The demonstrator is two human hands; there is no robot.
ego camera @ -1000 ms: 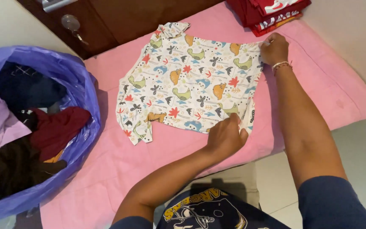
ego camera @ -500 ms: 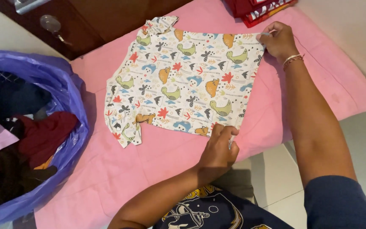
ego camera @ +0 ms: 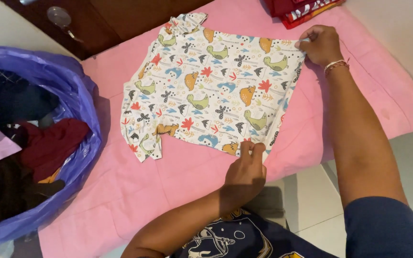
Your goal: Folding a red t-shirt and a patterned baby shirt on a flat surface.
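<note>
A pink cloth (ego camera: 178, 191) covers the table from the lower left to the upper right and carries everything at work here. At the left edge a large purple plastic bag (ego camera: 80, 119) stands open, holding dark, maroon and lilac garments. A small white shirt (ego camera: 211, 86) printed with birds and leaves lies flat on the pink cloth near the middle, its collar and sleeves toward the bag, its hem toward the right. A folded stack of red clothes (ego camera: 302, 7) sits at the top edge, just beyond the shirt's far corner. A dark wooden cabinet (ego camera: 115, 19) with a round knob shows behind the table.

The right hand (ego camera: 320, 45), wearing a thin bracelet, has its grip closed on the far hem corner of the shirt. The left hand (ego camera: 245, 169) pinches the near hem corner, fingers closed on the fabric edge.

Risk, as a judgement: the shirt is held only at two corners, so an uneven pull from either hand could skew the cloth and wrinkle it; the loose sleeve nearest the bag could fold under; dragging could also bunch the pink cloth beneath.
</note>
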